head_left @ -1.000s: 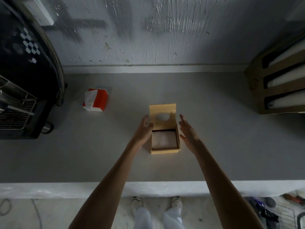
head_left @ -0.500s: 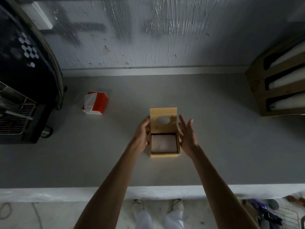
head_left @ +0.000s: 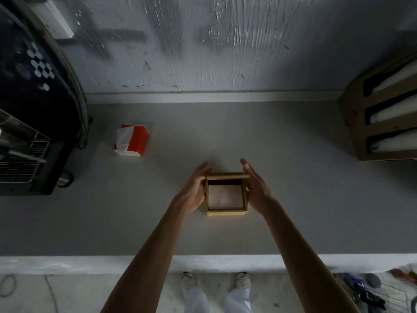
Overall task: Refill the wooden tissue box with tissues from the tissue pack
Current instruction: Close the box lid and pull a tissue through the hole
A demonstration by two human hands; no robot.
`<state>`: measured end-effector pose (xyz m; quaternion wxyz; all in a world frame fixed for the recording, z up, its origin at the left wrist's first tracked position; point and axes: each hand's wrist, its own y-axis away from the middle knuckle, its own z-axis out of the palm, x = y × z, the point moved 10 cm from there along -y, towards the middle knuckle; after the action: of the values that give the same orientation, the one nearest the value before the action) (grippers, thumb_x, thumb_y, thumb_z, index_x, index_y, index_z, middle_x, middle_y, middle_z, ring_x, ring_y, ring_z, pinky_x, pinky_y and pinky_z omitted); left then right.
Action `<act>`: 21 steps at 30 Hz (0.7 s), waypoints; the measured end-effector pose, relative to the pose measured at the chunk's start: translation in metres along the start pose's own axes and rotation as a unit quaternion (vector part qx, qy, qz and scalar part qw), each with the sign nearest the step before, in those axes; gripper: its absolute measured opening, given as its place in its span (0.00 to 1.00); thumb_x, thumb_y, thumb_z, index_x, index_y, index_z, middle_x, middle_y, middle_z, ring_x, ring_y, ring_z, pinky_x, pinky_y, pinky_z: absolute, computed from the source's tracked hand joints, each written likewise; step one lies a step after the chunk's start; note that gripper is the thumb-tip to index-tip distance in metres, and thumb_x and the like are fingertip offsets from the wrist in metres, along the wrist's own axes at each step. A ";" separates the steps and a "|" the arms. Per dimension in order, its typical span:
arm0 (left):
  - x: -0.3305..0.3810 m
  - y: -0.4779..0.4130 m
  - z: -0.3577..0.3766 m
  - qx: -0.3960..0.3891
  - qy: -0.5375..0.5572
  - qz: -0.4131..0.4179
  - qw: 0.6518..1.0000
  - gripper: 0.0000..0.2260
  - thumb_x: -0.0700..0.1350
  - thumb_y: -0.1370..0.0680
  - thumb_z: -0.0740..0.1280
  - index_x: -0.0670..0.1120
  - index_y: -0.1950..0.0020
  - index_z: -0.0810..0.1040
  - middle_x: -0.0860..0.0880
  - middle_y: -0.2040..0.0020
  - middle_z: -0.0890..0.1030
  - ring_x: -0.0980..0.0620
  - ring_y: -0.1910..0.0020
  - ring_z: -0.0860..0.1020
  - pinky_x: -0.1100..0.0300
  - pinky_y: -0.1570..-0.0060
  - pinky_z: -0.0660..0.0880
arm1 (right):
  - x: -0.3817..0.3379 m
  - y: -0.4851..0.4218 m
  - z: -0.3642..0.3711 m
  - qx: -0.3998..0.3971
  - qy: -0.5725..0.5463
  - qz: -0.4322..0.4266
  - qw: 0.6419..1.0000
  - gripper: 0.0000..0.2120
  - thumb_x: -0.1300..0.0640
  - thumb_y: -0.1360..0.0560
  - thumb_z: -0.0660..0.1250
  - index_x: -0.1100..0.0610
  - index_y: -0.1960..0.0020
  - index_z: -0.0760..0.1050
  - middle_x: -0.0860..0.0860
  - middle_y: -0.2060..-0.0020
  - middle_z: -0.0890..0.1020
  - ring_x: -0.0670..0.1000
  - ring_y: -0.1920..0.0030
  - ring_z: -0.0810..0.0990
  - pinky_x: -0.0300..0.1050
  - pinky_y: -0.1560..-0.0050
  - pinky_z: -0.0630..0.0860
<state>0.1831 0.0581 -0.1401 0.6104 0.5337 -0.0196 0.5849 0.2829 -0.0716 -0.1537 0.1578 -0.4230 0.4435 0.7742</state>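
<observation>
At the far left of the grey counter [head_left: 293, 199] stands a bulky black appliance [head_left: 33, 109], and just right of it, well apart from the hands, lies the red-and-white soft plastic tissue pack [head_left: 135, 140] with a white sheet poking from its top. Toward the middle, the left hand [head_left: 194, 193] lies flat against the left wall of the small square light-coloured wooden tissue box [head_left: 225, 213], fingers straight and reaching to the end of the flat wooden lid [head_left: 228, 176], which stands up edge-on along the far side. A pale surface shows inside; whether that is the bare floor or a few last sheets cannot be told. The right hand [head_left: 257, 190] mirrors this on the right wall, fingers extended, pressing rather than wrapping. Rigid and probably light, the box should take a firm squeeze at its side walls. The pack looks soft and crushable, so it is best lifted by its long sides. At the far right sits a brown slotted cardboard holder [head_left: 361, 109].
</observation>
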 end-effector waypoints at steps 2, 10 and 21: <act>-0.010 0.006 0.001 -0.042 -0.027 0.005 0.999 0.20 0.53 0.30 0.75 0.49 0.43 0.74 0.47 0.50 0.78 0.51 0.51 0.78 0.55 0.51 0.72 | 0.012 0.004 -0.011 -0.014 0.025 0.010 1.000 0.23 0.47 0.19 0.58 0.44 0.25 0.61 0.38 0.29 0.64 0.42 0.29 0.60 0.45 0.35 0.59; -0.045 0.031 -0.011 -0.072 -0.051 -0.011 0.996 0.20 0.45 0.22 0.63 0.52 0.29 0.70 0.50 0.35 0.79 0.51 0.36 0.77 0.55 0.40 0.74 | 0.042 0.026 -0.022 -0.051 -0.013 0.076 0.996 0.34 0.48 0.31 0.73 0.48 0.27 0.67 0.53 0.35 0.78 0.53 0.36 0.74 0.48 0.40 0.68; -0.051 0.023 -0.022 -0.021 -0.158 -0.013 0.987 0.23 0.33 0.20 0.60 0.52 0.28 0.69 0.51 0.38 0.80 0.56 0.41 0.78 0.63 0.47 0.75 | 0.031 0.038 -0.022 0.012 0.097 0.017 0.995 0.23 0.59 0.22 0.66 0.51 0.28 0.69 0.54 0.42 0.81 0.50 0.46 0.79 0.48 0.48 0.77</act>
<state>0.1370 0.0316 -0.1688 0.6181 0.6067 -0.1218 0.4848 0.2525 -0.1149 -0.1631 0.1056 -0.4866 0.4732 0.7268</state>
